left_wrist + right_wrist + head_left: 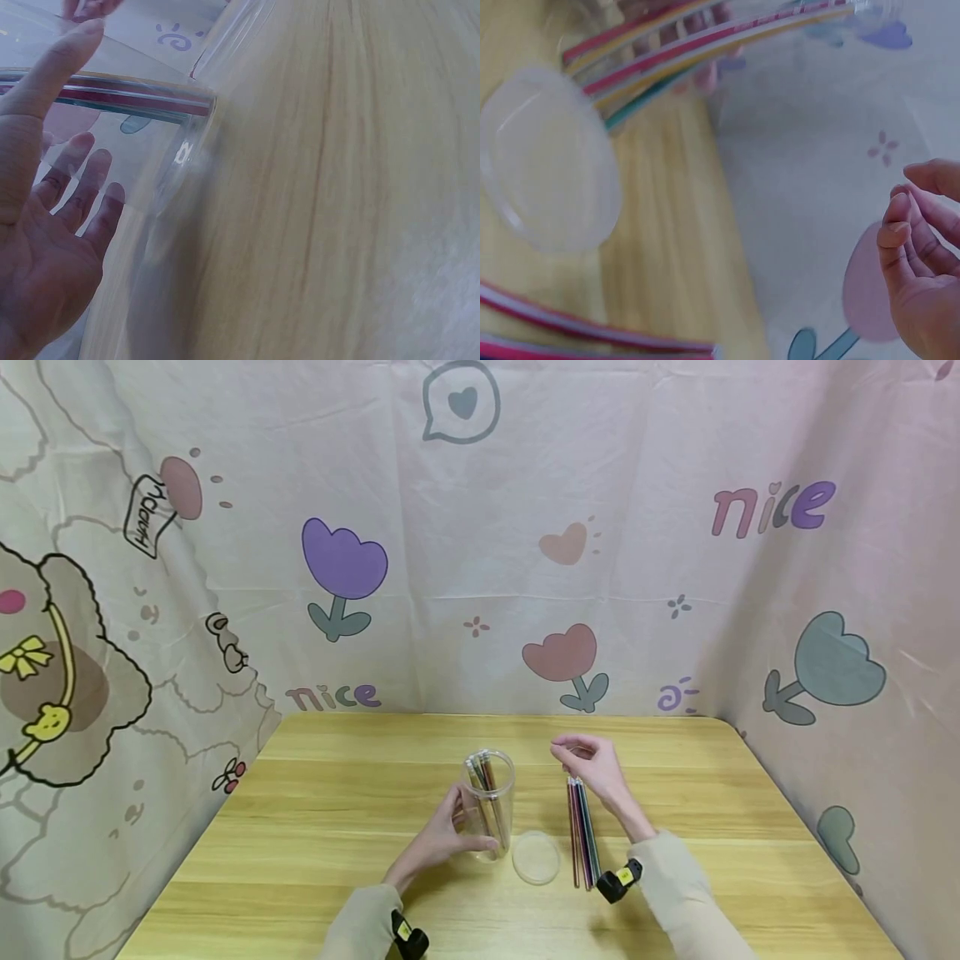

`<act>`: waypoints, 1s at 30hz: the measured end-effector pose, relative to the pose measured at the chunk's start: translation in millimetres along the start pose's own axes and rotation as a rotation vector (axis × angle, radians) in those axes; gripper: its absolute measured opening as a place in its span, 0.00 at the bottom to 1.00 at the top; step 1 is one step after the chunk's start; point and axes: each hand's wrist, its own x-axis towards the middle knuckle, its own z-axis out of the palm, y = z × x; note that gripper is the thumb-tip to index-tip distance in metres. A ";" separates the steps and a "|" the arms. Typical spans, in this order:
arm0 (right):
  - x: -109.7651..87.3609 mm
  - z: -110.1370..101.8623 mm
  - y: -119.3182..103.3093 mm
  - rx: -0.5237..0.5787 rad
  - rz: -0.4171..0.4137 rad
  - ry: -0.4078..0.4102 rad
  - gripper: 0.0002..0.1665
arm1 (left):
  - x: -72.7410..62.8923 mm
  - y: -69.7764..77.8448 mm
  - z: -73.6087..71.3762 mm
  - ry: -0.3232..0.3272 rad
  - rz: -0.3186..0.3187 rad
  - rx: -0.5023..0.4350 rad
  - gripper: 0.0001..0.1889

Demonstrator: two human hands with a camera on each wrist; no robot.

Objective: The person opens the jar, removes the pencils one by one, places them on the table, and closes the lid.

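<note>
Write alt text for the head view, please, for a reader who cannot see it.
A person's left grip holds an open jar of pencils at a wood-grain table. The empty right grip is near the far ends of loose pencils, and a lid lies between these and the jar.

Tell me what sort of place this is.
Probably an indoor tabletop recording corner: a pale printed fabric curtain hangs behind a yellow wood-grain table, and black box-shaped devices sit at the beige sleeve cuffs.
</note>
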 end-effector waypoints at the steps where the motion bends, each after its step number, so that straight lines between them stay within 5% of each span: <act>1: -0.1 2.1 -3.7 -0.011 -0.022 -0.011 0.17 | -0.1 0.2 0.0 0.000 0.000 0.001 0.47; 14: 1.7 29.8 -37.9 -0.085 -0.217 -0.163 0.10 | 1.2 -0.5 -0.2 0.001 0.014 -0.002 0.47; 30: 7.1 53.3 -49.2 -0.132 -0.305 -0.331 0.13 | 1.1 2.7 -0.1 -0.005 0.020 -0.024 0.48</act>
